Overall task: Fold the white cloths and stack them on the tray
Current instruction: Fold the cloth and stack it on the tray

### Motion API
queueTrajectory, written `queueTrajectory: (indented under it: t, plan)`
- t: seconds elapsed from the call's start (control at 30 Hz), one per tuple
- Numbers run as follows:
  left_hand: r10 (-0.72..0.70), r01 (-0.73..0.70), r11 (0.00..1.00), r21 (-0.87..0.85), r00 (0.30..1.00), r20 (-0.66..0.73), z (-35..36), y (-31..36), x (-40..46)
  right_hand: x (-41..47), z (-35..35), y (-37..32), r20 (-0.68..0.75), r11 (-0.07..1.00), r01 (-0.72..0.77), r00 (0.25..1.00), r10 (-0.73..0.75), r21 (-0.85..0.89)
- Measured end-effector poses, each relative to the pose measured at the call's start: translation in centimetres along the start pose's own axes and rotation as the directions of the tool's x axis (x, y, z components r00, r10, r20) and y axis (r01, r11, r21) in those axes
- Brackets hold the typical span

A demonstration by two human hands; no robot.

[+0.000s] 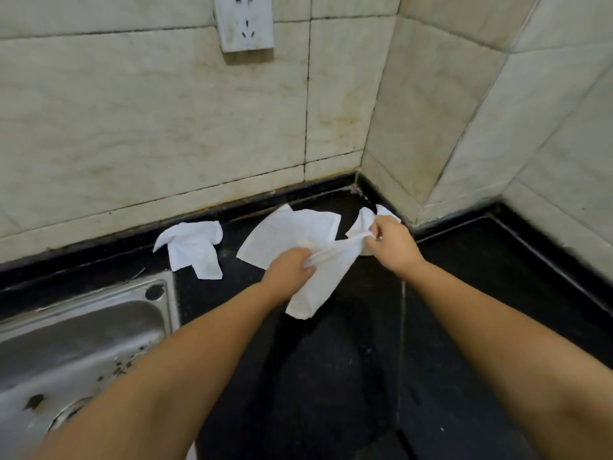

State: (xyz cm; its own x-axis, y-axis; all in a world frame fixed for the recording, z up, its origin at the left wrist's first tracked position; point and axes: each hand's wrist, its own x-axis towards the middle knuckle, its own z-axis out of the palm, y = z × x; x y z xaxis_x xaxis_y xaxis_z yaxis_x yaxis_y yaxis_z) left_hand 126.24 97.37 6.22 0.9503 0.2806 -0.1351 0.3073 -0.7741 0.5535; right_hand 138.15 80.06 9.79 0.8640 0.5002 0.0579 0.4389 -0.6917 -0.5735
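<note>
While both hands point(288, 270) point(391, 242) pinch it, thin white cloth point(321, 280) hangs.

At lower left of the frame, a sink point(83, 327) set into the countertop point(464, 293). Above it, near the wall, a crumpled cloth point(194, 249). Right of that, at centre, a spread cloth point(285, 234), partly behind a held cloth point(325, 277) stretched between left hand point(288, 270) and right hand point(393, 242). Further cloth point(365, 219) in the corner behind the right hand. Socket point(243, 21) on the wall at top centre.

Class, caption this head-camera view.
Both hands, left and right, stretch a white cloth over a black countertop.
</note>
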Motion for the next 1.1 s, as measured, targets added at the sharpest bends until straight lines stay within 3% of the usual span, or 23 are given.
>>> queueTrajectory:
  t: [0.1,0.2,0.33,0.43,0.53,0.63,0.77,0.93,1.0,1.1]
  plan:
    - [0.001,-0.021,0.984,-0.178,0.994,-0.111,-1.7,3.0,1.5,-0.8,-3.3,0.6,-0.189,0.979,-0.136,0.968,0.165,0.155]
    - [0.004,-0.083,0.915,-0.395,0.981,-0.195,-2.8,5.3,2.4,-1.6,-6.1,1.3,-0.306,0.961,-0.161,0.925,0.227,0.224]
    - [0.01,-0.11,0.846,-0.522,0.982,-0.191,-2.3,6.9,2.5,-3.4,-7.6,3.4,-0.327,0.935,-0.181,0.902,0.281,0.305]
    - [0.049,-0.077,0.869,-0.49,0.996,-0.07,-0.1,6.1,1.6,-5.7,-6.4,6.1,-0.166,0.908,-0.229,0.939,0.301,0.352]
    - [0.055,-0.004,0.895,-0.446,0.993,0.1,2.1,4.0,0.2,-8.6,-4.2,8.4,0.149,0.874,-0.332,0.943,0.298,0.355]
    - [0.001,0.14,0.929,-0.344,0.926,0.378,3.8,1.0,-0.7,-11.2,-1.9,9.6,0.417,0.82,-0.437,0.867,0.273,0.371]
    - [-0.123,0.279,0.948,-0.153,0.765,0.633,5.0,-1.9,-1.6,-12.8,0.9,11.3,0.683,0.778,-0.573,0.678,0.271,0.26]
    - [-0.242,0.43,0.903,-0.029,0.561,0.791,4.5,-3.1,-1.8,-11.9,1.5,11.6,0.802,0.763,-0.624,0.536,0.263,0.167]
    - [-0.281,0.427,0.904,0.028,0.543,0.791,4.5,-3.9,-1.5,-11.0,1.6,11.2,0.776,0.768,-0.615,0.568,0.274,0.179]
    - [-0.287,0.402,0.915,0.021,0.615,0.735,4.5,-5.0,-1.0,-9.6,2.5,10.7,0.649,0.797,-0.541,0.713,0.266,0.267]
